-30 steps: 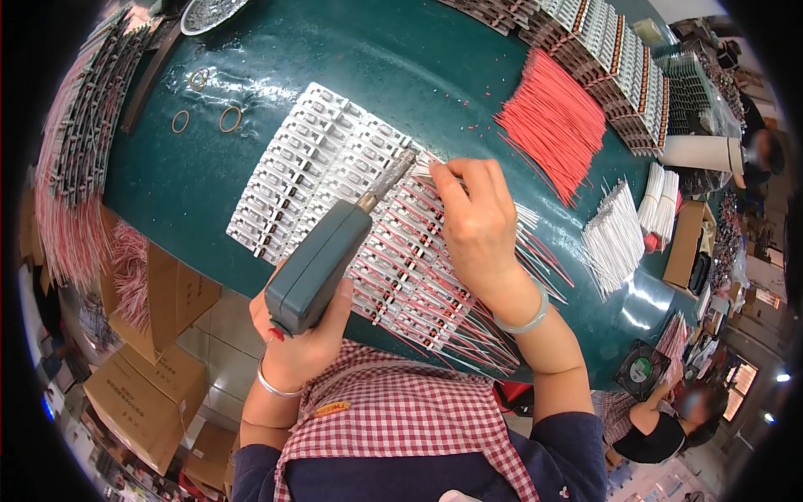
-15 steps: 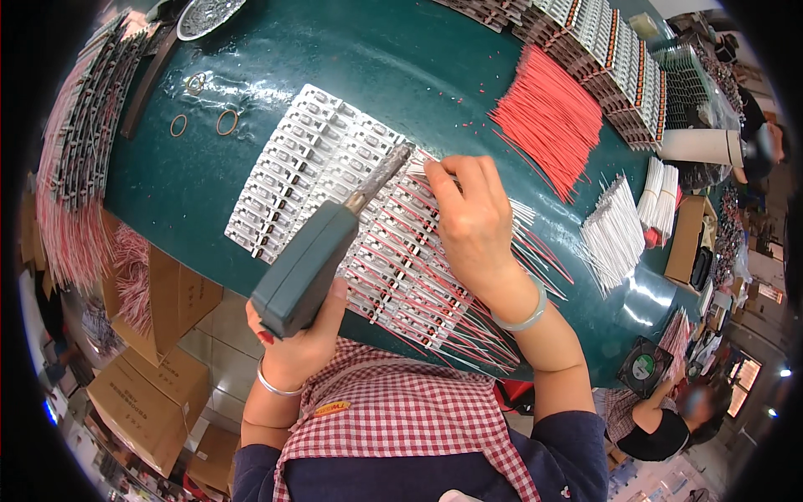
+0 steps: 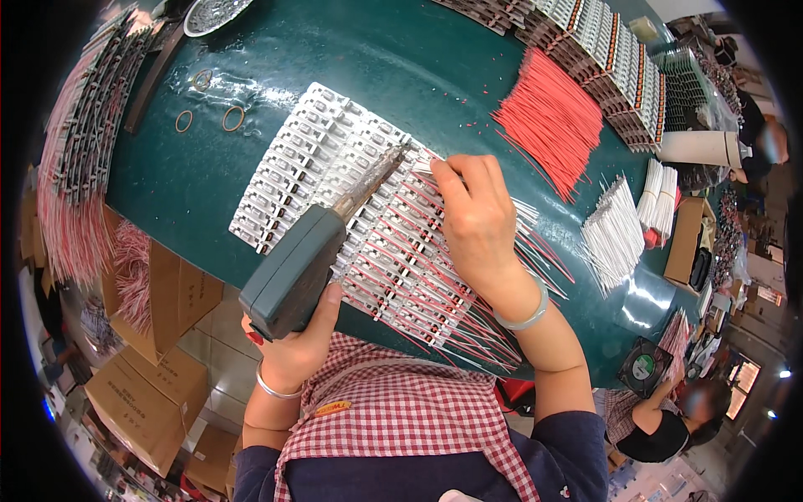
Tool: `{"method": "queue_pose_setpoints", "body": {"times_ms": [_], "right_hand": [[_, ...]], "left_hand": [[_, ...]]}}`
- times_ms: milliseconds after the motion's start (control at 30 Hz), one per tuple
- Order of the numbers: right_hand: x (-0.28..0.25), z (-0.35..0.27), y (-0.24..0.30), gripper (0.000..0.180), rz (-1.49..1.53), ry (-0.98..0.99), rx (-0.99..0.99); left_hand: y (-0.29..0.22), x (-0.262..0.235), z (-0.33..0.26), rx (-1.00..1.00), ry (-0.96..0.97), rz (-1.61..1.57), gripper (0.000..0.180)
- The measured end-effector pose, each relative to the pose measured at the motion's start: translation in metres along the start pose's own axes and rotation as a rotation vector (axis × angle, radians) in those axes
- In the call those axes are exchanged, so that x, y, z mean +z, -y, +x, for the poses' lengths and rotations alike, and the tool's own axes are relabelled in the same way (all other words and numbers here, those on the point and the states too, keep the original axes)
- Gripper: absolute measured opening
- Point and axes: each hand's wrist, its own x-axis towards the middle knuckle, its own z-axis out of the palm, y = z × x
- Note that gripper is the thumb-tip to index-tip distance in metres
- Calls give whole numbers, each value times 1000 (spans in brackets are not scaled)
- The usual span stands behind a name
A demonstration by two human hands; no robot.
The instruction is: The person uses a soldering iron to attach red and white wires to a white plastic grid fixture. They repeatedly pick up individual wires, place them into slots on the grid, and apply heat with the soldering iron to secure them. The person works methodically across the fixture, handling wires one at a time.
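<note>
My left hand (image 3: 303, 351) is wrapped round the handle of a dark green soldering gun (image 3: 294, 272). The gun's metal tip slants up to the right and ends over the upper edge of a panel of white parts (image 3: 293, 167), near my right fingertips. My right hand (image 3: 481, 217) is closed in a pinch on white wire ends (image 3: 425, 166) at the panel's upper right. Red and white wires (image 3: 401, 276) lie in rows across the panel's right half and trail past its edge under my right wrist. Whether the tip touches a joint is hard to tell.
A heap of red wires (image 3: 552, 117) and a pile of white wires (image 3: 615, 234) lie at the right. Stacked panels (image 3: 602, 58) rise behind. Wired panels (image 3: 84, 151) lean at the far left, beside rubber bands (image 3: 233, 119) and a metal dish (image 3: 209, 15). Another person (image 3: 661, 418) sits at the lower right.
The soldering gun's body has shifted slightly left and down, with its tip still near the same spot. My right hand and the panel have moved a little to the right.
</note>
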Motion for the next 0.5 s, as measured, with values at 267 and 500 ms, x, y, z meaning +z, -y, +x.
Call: {"method": "queue_pose_setpoints", "body": {"times_ms": [267, 500], "right_hand": [[-3, -8, 6, 34, 71, 16, 5], [0, -7, 7, 34, 65, 20, -9]], "left_hand": [[2, -2, -2, -18, 45, -23, 27], [-5, 4, 10, 242, 78, 59, 21]]}}
